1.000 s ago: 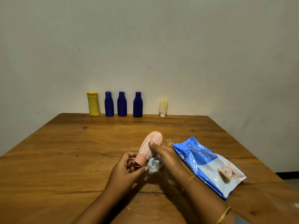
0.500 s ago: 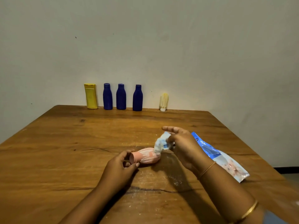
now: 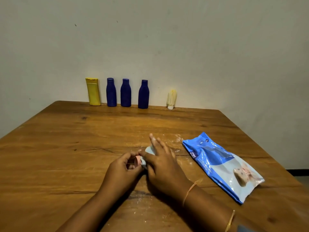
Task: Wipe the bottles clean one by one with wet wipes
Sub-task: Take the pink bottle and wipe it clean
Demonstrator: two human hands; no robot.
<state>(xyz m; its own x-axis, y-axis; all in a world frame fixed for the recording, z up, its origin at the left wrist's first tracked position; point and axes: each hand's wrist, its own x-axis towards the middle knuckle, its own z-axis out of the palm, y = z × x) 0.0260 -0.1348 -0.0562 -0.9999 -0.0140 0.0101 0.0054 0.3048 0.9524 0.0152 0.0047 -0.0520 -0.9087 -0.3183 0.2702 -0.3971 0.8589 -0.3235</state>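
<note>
the pink bottle (image 3: 138,160) lay on its side on the wooden table (image 3: 66,148), near the front and mostly hidden, with only its round end showing between the two hands. the left hand (image 3: 122,168) pinched that end with curled fingers, and the right hand (image 3: 161,166) pressed a pale wet wipe (image 3: 149,150) down over the bottle with its fingers stretched out long. a blue pack of wipes (image 3: 220,166) lay flat just to the right, and far back by the wall stood a yellow bottle (image 3: 93,92), three dark blue bottles (image 3: 125,92) and a small cream bottle (image 3: 172,99) in a row.
</note>
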